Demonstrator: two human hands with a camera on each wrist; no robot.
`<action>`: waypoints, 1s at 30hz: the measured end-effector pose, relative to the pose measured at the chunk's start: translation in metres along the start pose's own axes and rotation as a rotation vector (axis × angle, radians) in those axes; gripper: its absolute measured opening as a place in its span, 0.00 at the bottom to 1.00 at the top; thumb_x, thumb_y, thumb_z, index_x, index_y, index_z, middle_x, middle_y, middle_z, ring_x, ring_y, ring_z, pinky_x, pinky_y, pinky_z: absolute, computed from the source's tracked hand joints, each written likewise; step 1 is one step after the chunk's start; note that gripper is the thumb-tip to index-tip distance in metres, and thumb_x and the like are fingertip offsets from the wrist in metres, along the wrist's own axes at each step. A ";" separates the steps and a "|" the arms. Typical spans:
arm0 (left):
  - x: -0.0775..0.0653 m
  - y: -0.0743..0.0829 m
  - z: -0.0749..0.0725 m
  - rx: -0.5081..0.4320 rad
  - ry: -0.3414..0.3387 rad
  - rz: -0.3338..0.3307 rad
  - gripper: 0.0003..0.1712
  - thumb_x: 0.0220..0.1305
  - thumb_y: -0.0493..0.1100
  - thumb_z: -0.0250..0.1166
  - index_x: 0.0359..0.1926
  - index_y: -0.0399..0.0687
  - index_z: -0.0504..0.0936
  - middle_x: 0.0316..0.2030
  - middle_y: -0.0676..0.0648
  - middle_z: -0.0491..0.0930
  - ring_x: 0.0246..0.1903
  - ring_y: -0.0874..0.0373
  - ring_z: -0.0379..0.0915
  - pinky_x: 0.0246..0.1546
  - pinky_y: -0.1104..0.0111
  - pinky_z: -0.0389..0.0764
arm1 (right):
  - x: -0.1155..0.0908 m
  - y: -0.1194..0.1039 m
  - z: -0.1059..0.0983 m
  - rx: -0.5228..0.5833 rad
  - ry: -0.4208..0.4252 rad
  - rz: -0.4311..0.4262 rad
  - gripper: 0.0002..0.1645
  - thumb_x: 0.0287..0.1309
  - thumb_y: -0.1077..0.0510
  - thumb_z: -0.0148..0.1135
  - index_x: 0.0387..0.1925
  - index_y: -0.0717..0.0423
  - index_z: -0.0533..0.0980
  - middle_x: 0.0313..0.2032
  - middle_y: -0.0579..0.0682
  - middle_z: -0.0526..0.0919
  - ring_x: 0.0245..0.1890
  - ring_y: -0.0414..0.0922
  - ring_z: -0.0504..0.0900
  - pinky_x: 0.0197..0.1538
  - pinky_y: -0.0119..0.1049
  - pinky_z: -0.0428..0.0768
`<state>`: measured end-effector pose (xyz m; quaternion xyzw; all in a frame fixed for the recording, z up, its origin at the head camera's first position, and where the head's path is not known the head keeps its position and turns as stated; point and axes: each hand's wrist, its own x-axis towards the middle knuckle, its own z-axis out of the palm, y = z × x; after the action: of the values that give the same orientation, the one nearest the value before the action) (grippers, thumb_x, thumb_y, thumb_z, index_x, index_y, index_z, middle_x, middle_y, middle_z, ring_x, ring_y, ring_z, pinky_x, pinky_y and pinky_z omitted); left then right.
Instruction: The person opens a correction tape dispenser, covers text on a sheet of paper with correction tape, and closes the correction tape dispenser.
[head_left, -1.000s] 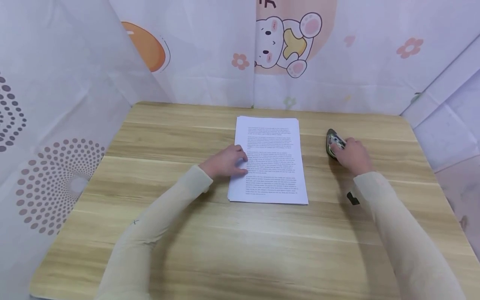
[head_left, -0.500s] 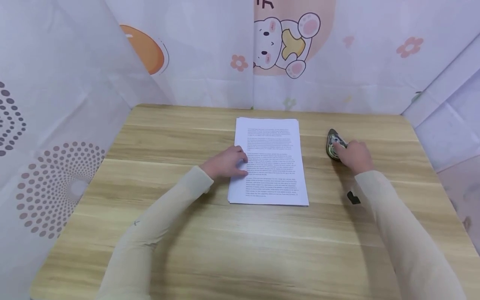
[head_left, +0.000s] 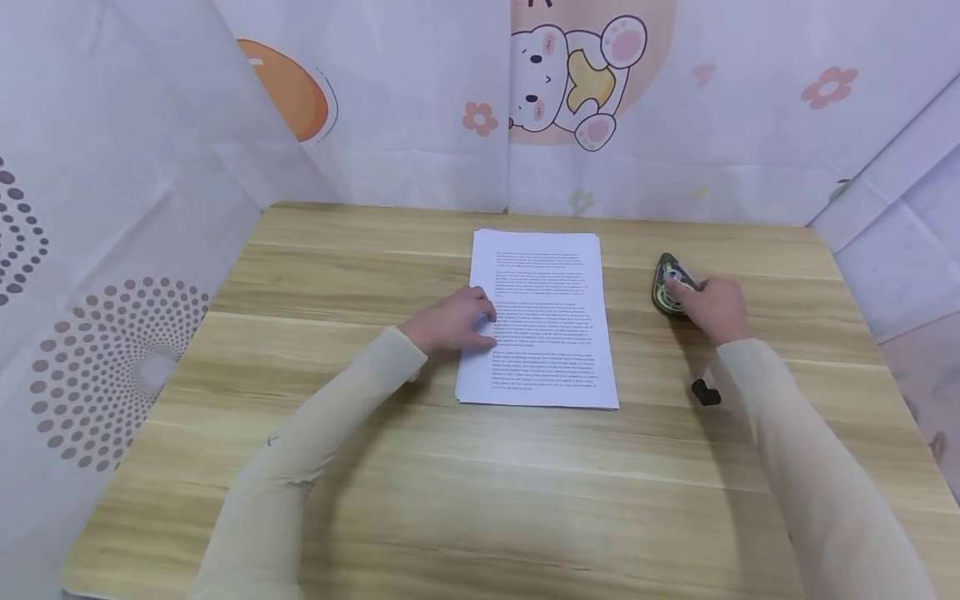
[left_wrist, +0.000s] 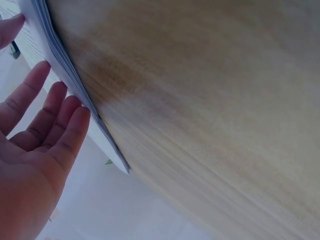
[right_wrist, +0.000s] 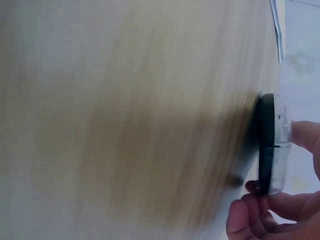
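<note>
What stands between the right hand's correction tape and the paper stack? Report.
Nothing visible: only tabletop separates the correction tape in the right hand from the paper stack; the left hand is at its opposite edge.

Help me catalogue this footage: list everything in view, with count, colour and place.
Neat rectangular stack of printed paper: one, white with dark text, far half of the table
Teardrop-shaped plastic device: one, dark and clear, right of the stack
Small angular object: one, black, beside the right cuff; identity unclear
Rectangular wood-grain table: one, light brown, under the stack
Printed curtain sheets: several overlapping, white with cartoon, flower and dot prints, behind and beside the table
Long sleeves: two, cream, on both arms
Left hand: one, bare, at the stack's left edge
Right hand: one, bare, pinching the device
</note>
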<state>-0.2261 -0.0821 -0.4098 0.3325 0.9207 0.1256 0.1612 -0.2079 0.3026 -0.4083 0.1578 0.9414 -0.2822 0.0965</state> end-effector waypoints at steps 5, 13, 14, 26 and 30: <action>-0.001 0.001 -0.002 0.006 0.004 0.003 0.23 0.54 0.52 0.67 0.48 0.44 0.80 0.46 0.46 0.74 0.47 0.53 0.67 0.53 0.64 0.69 | 0.002 -0.005 0.004 0.102 0.052 -0.007 0.52 0.56 0.31 0.49 0.57 0.77 0.62 0.51 0.73 0.69 0.46 0.58 0.69 0.42 0.45 0.73; -0.005 0.002 0.002 0.000 0.009 0.023 0.23 0.53 0.51 0.67 0.47 0.42 0.81 0.44 0.45 0.75 0.46 0.53 0.68 0.52 0.64 0.70 | 0.002 -0.015 0.014 0.345 0.005 0.067 0.48 0.60 0.38 0.52 0.66 0.69 0.50 0.62 0.70 0.59 0.61 0.60 0.62 0.63 0.50 0.66; -0.005 0.002 0.003 -0.001 0.014 0.025 0.23 0.53 0.51 0.67 0.47 0.42 0.81 0.44 0.45 0.75 0.46 0.53 0.69 0.52 0.64 0.70 | 0.002 -0.016 0.016 0.371 0.006 0.081 0.48 0.60 0.39 0.52 0.67 0.67 0.50 0.63 0.69 0.59 0.62 0.59 0.62 0.63 0.49 0.66; -0.005 0.003 0.004 -0.002 0.024 0.018 0.23 0.54 0.51 0.67 0.47 0.42 0.81 0.46 0.45 0.74 0.47 0.53 0.68 0.54 0.64 0.69 | 0.003 -0.018 0.012 0.543 0.081 0.123 0.43 0.58 0.43 0.59 0.67 0.59 0.55 0.62 0.57 0.64 0.52 0.41 0.68 0.60 0.34 0.70; -0.005 0.003 0.002 0.006 0.035 0.021 0.23 0.54 0.51 0.67 0.47 0.42 0.81 0.45 0.45 0.74 0.47 0.53 0.69 0.53 0.64 0.69 | 0.000 -0.018 0.004 0.553 0.065 0.099 0.44 0.56 0.42 0.60 0.67 0.58 0.56 0.55 0.49 0.67 0.47 0.36 0.68 0.55 0.28 0.71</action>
<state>-0.2204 -0.0830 -0.4092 0.3405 0.9202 0.1303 0.1428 -0.2134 0.2862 -0.4025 0.2327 0.8225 -0.5179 0.0330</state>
